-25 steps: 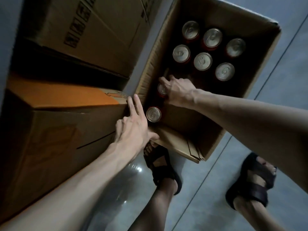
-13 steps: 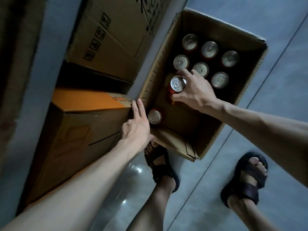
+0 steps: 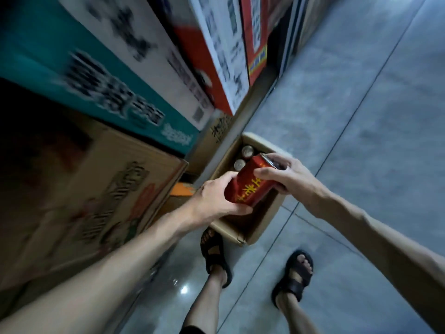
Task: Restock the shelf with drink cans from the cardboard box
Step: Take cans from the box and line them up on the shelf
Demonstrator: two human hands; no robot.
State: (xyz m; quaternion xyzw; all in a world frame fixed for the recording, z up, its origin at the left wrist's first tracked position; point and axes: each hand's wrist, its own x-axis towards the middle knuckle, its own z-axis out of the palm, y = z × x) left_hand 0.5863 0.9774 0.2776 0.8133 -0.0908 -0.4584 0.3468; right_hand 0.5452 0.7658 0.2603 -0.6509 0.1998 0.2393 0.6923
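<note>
A red drink can [image 3: 250, 183] with yellow characters is held tilted above the open cardboard box [image 3: 261, 225] on the floor. My right hand [image 3: 286, 174] grips its upper end, fingers over the lid. My left hand [image 3: 214, 198] grips its lower end from the left. Silver tops of more cans [image 3: 243, 157] show inside the box at its far end; the rest of the box's inside is hidden behind the can and hands.
Stacked cartons fill the left: a brown printed box [image 3: 91, 189], a teal and white one [image 3: 103, 75] above it, red and white cartons [image 3: 224, 51] further back. Grey tiled floor [image 3: 361, 116] lies to the right. My sandalled feet [image 3: 296, 273] stand near the box.
The right hand has lifted a can out of the box. The left hand left the box's edge and took hold of the can's lower end. The view rose and swung.
</note>
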